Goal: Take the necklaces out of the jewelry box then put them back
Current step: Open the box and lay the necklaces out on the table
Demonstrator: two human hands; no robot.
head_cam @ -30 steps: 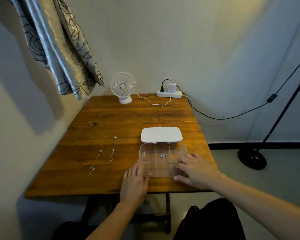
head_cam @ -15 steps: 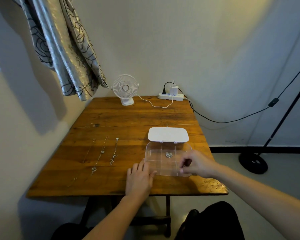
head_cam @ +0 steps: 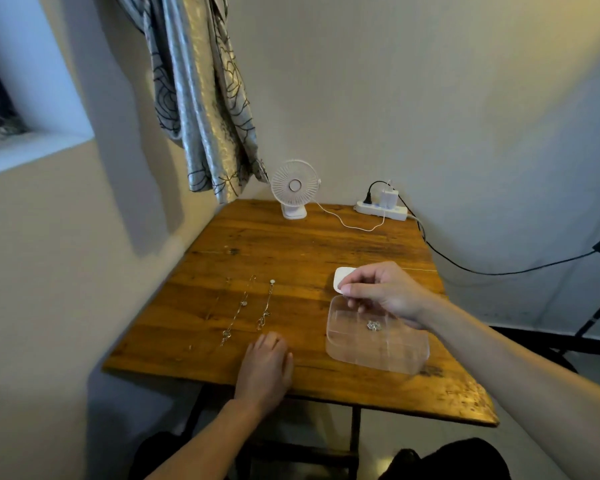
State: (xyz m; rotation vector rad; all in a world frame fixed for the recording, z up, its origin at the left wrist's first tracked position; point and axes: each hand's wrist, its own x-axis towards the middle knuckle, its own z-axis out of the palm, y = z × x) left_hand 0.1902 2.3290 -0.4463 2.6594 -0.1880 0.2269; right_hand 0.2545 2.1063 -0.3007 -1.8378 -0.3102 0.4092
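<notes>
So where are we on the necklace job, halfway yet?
Done: at least two necklaces lie stretched out on the table, left of the open jewelry box. In hand: the right hand pinches above the box, apparently drawing out the bunched necklace still inside; its chain is too thin to see. The left hand rests flat on the table. Left: finish this one, then put all back.

Dim, warm light reaches the wooden table (head_cam: 291,244) from its right, leaving a pale sheen on the boards beside the jewelry box (head_cam: 378,351). Cooler bluish daylight sits on the window ledge (head_cam: 32,150) left of the table. The curtain (head_cam: 205,98) throws a broad, soft shadow on the wall left of the table. Wide-angle distortion bends the walls and the table's edges. Blur smears the ledge and the box; the necklaces (head_cam: 238,313) on the table show as faint, grainy lines.
</notes>
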